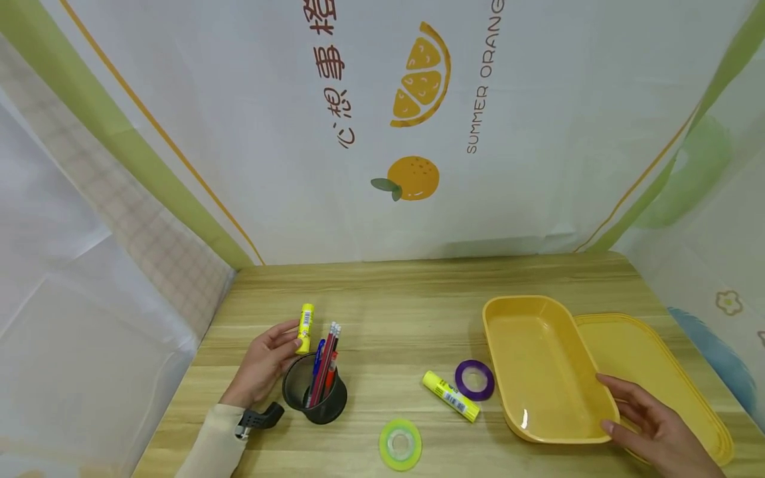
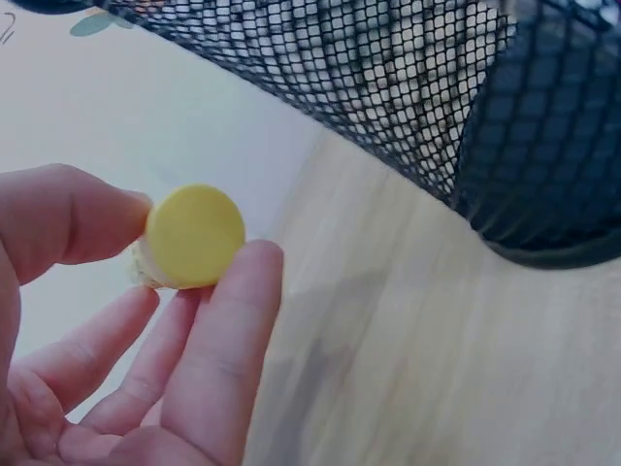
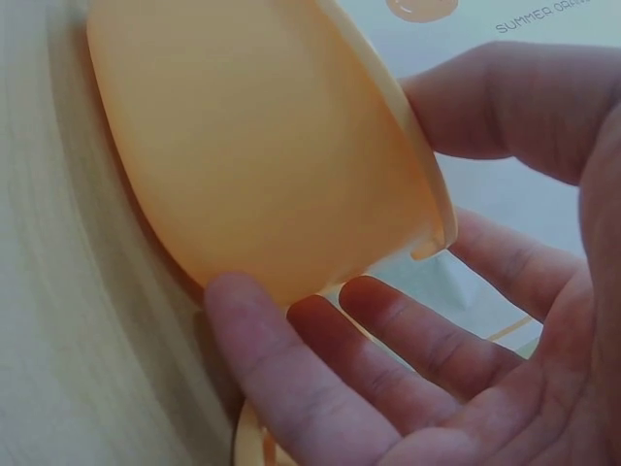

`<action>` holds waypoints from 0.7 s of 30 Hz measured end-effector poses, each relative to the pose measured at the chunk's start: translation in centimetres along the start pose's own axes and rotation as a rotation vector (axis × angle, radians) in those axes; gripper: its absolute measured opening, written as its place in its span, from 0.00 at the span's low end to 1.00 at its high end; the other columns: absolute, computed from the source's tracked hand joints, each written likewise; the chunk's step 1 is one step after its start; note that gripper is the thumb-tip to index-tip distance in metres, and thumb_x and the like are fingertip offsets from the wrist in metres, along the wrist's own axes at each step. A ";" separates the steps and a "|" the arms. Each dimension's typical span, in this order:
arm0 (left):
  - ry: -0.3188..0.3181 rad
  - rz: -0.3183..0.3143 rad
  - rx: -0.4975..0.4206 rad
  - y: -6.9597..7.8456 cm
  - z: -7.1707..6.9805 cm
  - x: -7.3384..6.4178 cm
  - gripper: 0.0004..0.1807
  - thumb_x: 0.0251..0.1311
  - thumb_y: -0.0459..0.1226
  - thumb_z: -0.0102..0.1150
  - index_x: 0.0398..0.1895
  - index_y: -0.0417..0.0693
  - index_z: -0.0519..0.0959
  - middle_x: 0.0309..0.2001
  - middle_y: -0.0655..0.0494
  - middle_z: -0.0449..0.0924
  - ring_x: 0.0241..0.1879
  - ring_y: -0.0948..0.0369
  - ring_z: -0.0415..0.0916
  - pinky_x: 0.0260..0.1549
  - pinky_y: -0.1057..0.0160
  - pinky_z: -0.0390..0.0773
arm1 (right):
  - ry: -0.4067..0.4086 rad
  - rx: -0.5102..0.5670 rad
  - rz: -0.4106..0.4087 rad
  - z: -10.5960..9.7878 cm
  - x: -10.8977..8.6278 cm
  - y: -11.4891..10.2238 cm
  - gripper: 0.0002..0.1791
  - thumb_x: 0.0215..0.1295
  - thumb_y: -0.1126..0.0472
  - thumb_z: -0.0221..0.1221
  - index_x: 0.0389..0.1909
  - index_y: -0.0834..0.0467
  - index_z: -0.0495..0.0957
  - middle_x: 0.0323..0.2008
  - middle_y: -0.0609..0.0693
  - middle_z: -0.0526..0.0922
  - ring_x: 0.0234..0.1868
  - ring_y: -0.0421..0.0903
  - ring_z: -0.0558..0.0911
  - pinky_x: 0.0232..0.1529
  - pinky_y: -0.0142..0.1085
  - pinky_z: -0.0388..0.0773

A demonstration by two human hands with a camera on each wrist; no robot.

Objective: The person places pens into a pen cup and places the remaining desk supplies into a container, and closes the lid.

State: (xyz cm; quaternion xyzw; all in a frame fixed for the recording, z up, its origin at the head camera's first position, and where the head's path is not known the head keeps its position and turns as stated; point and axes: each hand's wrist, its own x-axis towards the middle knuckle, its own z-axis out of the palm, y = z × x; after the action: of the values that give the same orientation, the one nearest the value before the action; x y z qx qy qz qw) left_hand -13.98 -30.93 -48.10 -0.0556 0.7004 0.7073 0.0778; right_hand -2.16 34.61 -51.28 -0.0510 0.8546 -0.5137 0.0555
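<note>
My left hand [image 1: 265, 362] pinches a yellow glue stick [image 1: 305, 328] between thumb and fingers. The stick is held upright just behind a black mesh pen cup [image 1: 317, 392]; its round end [image 2: 197, 236] faces the left wrist camera. Pencils with white erasers [image 1: 331, 358], a blue pen and a red pen stand in the cup. At the right, my right hand [image 1: 651, 421] holds the near right corner of an open yellow plastic box [image 1: 546, 372]. The right wrist view has the thumb at the box's rim and fingertips against its side wall [image 3: 243, 146]. Nothing lies inside the box.
A second yellow glue stick [image 1: 451, 396] lies by a purple tape roll [image 1: 490, 382], left of the box. Nearer the front is a green tape roll [image 1: 401, 459]. The yellow lid [image 1: 651, 358] lies right of the box. A printed cloth [image 1: 508, 219] hangs behind the wooden table [image 1: 406, 299].
</note>
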 end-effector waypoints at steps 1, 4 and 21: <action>0.000 0.008 -0.012 0.1 0.0 -0.1 0.33 0.74 0.29 0.59 0.79 0.33 0.62 0.55 0.58 0.82 0.51 0.65 0.85 0.50 0.65 0.87 | 0.000 -0.001 0.002 0.0 0.0 0.0 0.33 0.80 0.66 0.57 0.81 0.59 0.59 0.65 0.13 0.66 0.60 0.09 0.65 0.49 0.14 0.74; -0.004 0.030 -0.025 0.5 -0.1 -0.5 0.33 0.75 0.29 0.59 0.79 0.33 0.60 0.54 0.58 0.81 0.51 0.65 0.84 0.52 0.64 0.87 | 0.002 -0.005 0.000 0.0 0.0 0.1 0.33 0.80 0.66 0.57 0.81 0.60 0.59 0.65 0.13 0.66 0.60 0.09 0.65 0.49 0.14 0.74; -0.046 0.245 -0.162 4.0 0.1 -3.6 0.21 0.75 0.25 0.56 0.65 0.52 0.77 0.52 0.59 0.86 0.47 0.64 0.87 0.46 0.62 0.89 | 0.009 -0.005 -0.019 0.1 0.0 -0.1 0.34 0.79 0.67 0.58 0.81 0.61 0.59 0.65 0.14 0.66 0.60 0.10 0.66 0.50 0.14 0.74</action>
State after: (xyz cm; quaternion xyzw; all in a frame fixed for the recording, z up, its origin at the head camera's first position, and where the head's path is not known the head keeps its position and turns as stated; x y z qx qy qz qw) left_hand -11.22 -30.97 -43.54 0.0404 0.6405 0.7669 0.0024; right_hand -2.12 34.50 -51.25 -0.0570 0.8557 -0.5122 0.0469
